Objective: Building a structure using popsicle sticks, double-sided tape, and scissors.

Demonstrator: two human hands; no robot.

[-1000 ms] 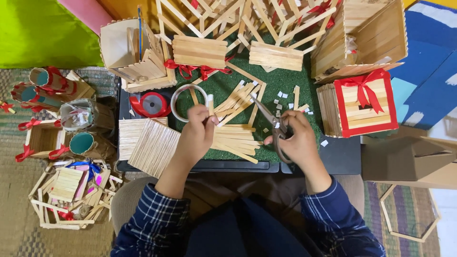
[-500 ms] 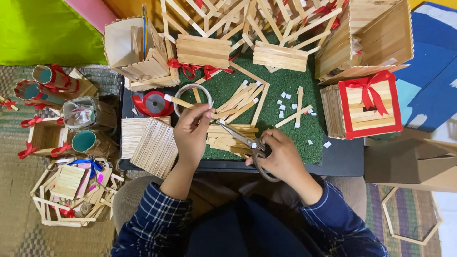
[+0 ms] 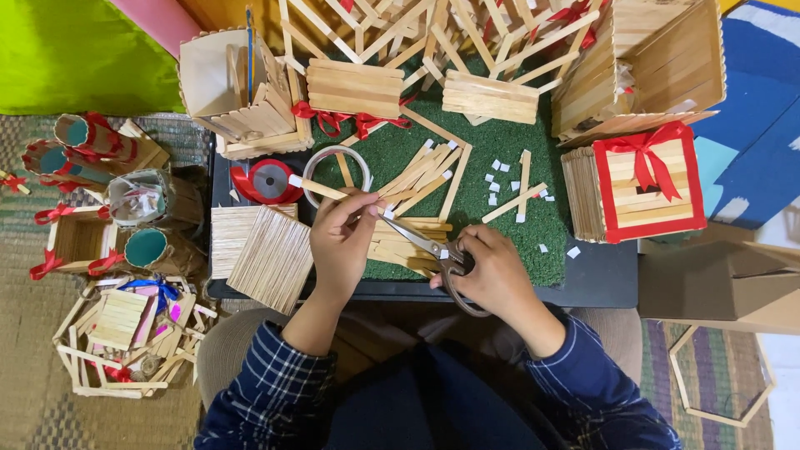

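Observation:
My left hand (image 3: 343,242) pinches a wooden craft stick (image 3: 321,189) that points up and left, with a white end. My right hand (image 3: 493,271) grips a pair of scissors (image 3: 425,246) by the handles; the blades point toward the left hand's fingertips. Both hands hover over the front of a green felt mat (image 3: 500,133) with a loose pile of craft sticks (image 3: 414,175) beneath and beyond them. Small white cut scraps (image 3: 500,179) lie scattered on the mat to the right.
A clear tape ring (image 3: 337,175) and a red ribbon spool (image 3: 267,181) lie left of the pile. A stick panel (image 3: 273,258) leans at the front left. A red-ribboned stick box (image 3: 637,185) stands right; stick baskets (image 3: 242,92) and frames fill the back. More stick crafts (image 3: 117,333) lie on the floor left.
My right hand came back toward me and now holds the scissors up to the stick. My left hand lifted the stick slightly and moved a little right.

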